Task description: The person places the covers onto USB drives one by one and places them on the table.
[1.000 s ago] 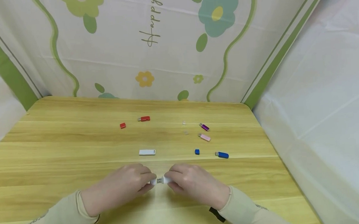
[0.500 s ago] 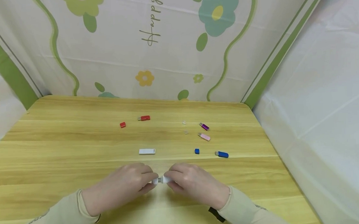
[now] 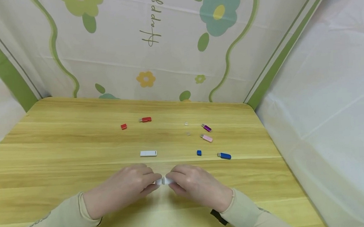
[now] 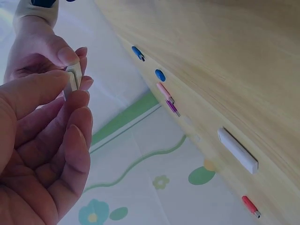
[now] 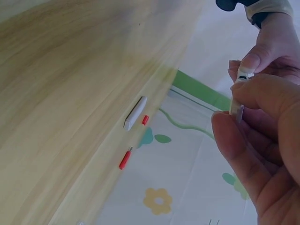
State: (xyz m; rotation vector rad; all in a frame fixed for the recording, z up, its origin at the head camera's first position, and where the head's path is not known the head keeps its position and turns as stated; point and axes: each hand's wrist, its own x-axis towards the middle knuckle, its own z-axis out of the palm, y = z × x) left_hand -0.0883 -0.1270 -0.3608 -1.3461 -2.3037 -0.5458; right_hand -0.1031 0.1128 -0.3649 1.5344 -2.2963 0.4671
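Note:
My left hand (image 3: 124, 185) and right hand (image 3: 200, 185) meet fingertip to fingertip over the near part of the table. Each pinches one white part of a USB stick (image 3: 166, 180) between thumb and fingers. A narrow strip of the metal connector (image 3: 163, 180) shows between the parts. Fingers hide which part is the cap. In the left wrist view the white USB stick (image 4: 75, 77) spans both hands; the right wrist view shows it (image 5: 237, 111) too. Just beyond the hands lies another white USB stick (image 3: 148, 153), its connector out of sight.
Farther back lie a red USB stick (image 3: 145, 120) and red cap (image 3: 123, 126). To the right are purple (image 3: 206, 127), pink (image 3: 206, 138) and blue (image 3: 224, 156) sticks, a blue cap (image 3: 199, 153) and two clear caps, one here (image 3: 186, 123). A flowered cloth (image 3: 172, 42) rises behind.
My left hand has moved slightly right while the right stays nearly still. The two white parts have come closer together, and less of the metal connector shows between them.

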